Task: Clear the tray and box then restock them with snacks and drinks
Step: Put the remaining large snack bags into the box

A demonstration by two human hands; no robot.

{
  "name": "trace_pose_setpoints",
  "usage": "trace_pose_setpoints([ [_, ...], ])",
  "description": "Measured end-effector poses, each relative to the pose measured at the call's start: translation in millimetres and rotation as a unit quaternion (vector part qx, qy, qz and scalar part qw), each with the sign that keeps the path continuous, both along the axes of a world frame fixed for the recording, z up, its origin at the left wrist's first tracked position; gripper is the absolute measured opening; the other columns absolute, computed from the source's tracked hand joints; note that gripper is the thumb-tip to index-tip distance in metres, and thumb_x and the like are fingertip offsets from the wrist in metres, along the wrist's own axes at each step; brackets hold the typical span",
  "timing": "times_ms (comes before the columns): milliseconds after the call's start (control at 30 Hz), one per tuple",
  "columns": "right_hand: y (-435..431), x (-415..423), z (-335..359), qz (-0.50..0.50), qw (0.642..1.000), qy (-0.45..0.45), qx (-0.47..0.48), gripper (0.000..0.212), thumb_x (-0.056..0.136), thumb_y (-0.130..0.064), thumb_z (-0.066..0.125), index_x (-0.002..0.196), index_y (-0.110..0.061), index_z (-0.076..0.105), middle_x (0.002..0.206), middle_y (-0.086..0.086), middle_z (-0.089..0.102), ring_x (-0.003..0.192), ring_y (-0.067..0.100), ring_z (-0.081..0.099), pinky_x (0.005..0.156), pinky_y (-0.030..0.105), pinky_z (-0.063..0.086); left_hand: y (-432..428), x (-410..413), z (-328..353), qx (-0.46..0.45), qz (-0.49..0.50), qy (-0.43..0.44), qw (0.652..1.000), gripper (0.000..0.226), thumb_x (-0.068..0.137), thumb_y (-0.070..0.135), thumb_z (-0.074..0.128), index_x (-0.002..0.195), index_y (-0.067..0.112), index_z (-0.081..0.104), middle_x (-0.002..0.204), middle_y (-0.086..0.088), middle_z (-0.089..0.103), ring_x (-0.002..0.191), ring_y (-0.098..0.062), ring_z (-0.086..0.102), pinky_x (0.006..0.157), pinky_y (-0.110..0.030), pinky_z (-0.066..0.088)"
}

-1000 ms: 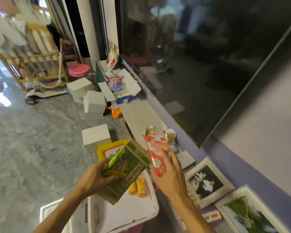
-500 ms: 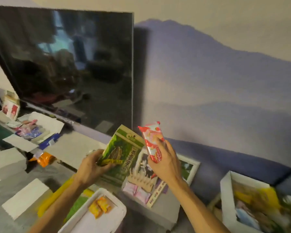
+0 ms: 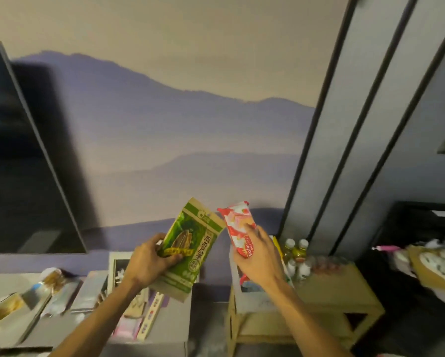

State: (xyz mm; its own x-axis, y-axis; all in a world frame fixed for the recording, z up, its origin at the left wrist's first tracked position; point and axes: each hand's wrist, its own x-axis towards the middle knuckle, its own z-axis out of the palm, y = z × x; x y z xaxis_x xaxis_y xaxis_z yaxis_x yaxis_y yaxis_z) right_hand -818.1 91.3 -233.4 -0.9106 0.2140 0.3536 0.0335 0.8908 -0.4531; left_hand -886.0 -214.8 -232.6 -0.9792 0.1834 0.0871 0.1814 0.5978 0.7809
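Since the earlier frames the view has swung rightward: the white tray with the orange sweets and the yellow-rimmed tray are gone from sight, and both hands, with their packets, now sit ahead of a low tan wooden side table [image 3: 342, 292].

Left hand [image 3: 149, 264]: fingers clenched round the lower left edge of a green paper bag of sunflower seeds [image 3: 190, 251], thumb across its face. The bag is held upright and tilted right, its top corner close to the other packet; whether the two touch cannot be told.

Right hand [image 3: 257, 256]: fingers spread across the front of a red-and-white plastic packet of wafer biscuits [image 3: 238, 228], gripping it from the side. The packet stands nearly upright above an open pale cardboard box [image 3: 244, 295] on the left end of the side table. Small drink bottles with white caps [image 3: 297, 256] stand just beyond the box, against the wall with the mountain mural. A framed black-and-white photograph [image 3: 118, 269] leans behind the left wrist on a grey cabinet top [image 3: 92, 328].

Assessment: the step in hand appears to be carrying both snacks to the box. Which stage of the task this serves cannot be settled from this view.

Recommendation: lower the wafer packet first, since it is already over the opening; slide it in on its long edge beside the contents instead of dropping it flat, as wafers crush easily. Keep the elbow clear of the bottles. Bring the seed bag across afterwards, supporting its base, as the thin paper will buckle if pushed from the top.
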Motion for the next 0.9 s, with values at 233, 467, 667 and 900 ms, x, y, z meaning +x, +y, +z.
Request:
trace_pose_setpoints([
  [233, 138, 24, -19, -0.039, 0.998, -0.038, -0.026, 0.086, 0.090, -0.061, 0.072, 0.163, -0.036, 0.033, 0.155, -0.003, 0.048, 0.126, 0.021, 0.060, 0.093, 0.036, 0.062, 134, 7, -27, 0.025, -0.003, -0.033, 0.999, 0.050, 0.076, 0.054, 0.088, 0.115, 0.036, 0.062, 0.094, 0.014, 0.077, 0.078, 0.004, 0.074, 0.061, -0.018, 0.057],
  [467, 203, 11, -53, -0.059, 0.995, -0.078, -0.010, 0.088, 0.090, -0.072, 0.063, 0.164, -0.035, 0.033, 0.160, -0.002, 0.045, 0.136, 0.025, 0.056, 0.101, 0.044, 0.059, 215, 4, -65, 0.016, 0.029, -0.083, 0.996, 0.042, 0.079, 0.050, 0.088, 0.107, 0.037, 0.059, 0.091, 0.013, 0.074, 0.075, -0.002, 0.074, 0.069, -0.030, 0.063],
  [667, 214, -38, -104, -0.067, 0.992, -0.109, -0.009, 0.088, 0.088, -0.079, 0.043, 0.163, -0.033, 0.035, 0.161, -0.002, 0.045, 0.135, 0.024, 0.057, 0.096, 0.040, 0.061, 252, -45, -96, 0.020, 0.073, -0.127, 0.989, 0.048, 0.079, 0.049, 0.089, 0.112, 0.031, 0.059, 0.098, 0.008, 0.072, 0.079, -0.009, 0.071, 0.070, -0.034, 0.061],
  [900, 223, -108, -162, -0.085, 0.986, -0.143, 0.002, 0.082, 0.096, -0.080, 0.042, 0.162, -0.031, 0.037, 0.161, 0.002, 0.044, 0.135, 0.024, 0.057, 0.099, 0.035, 0.056, 290, -115, -166, 0.024, 0.088, -0.182, 0.979, 0.054, 0.078, 0.055, 0.087, 0.117, 0.027, 0.063, 0.100, 0.007, 0.074, 0.078, -0.008, 0.071, 0.068, -0.031, 0.059],
])
